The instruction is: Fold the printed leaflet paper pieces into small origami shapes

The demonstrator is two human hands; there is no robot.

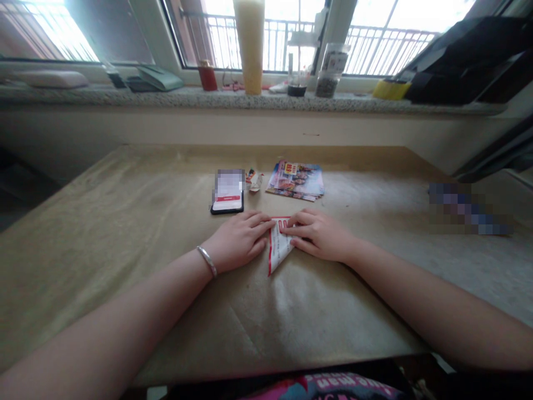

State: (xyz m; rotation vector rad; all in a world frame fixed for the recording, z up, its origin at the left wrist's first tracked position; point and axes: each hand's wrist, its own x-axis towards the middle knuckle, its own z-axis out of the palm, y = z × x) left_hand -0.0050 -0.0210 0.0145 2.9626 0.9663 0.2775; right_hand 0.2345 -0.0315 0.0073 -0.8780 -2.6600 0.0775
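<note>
The phone [228, 194] lies flat on your table [125, 250], its screen partly pixelated; take it as the landmark. The table wears a tan, slightly shiny cover, with soft wrinkles running toward you from the phone and daylight glinting on them. Nearer to you than the phone, and a little to its right, the white folded paper [280, 244], triangular and red-edged, lies on the cover with one point toward you.

Your left hand [239, 239] (the one with the silver bangle [207, 261]) rests palm down just on the near side of the phone, fingers stretched out to the paper's left edge. Your right hand [318, 236], farther right of the phone, lays loosely bent fingers over the paper's right part. Both touch it, but you cannot tell from here whether either pinches it.

Just right of the phone sits a crumpled wrapper [255, 182]; beyond that, a stack of printed cards [296, 182]. Well beyond the phone, a speckled stone sill [166, 99] carries a red container [207, 76], a tall yellow cylinder [252, 50] and, far to the right, a black bulky object [466, 61]. Behind the sill, bright windows show a railing [383, 53].
</note>
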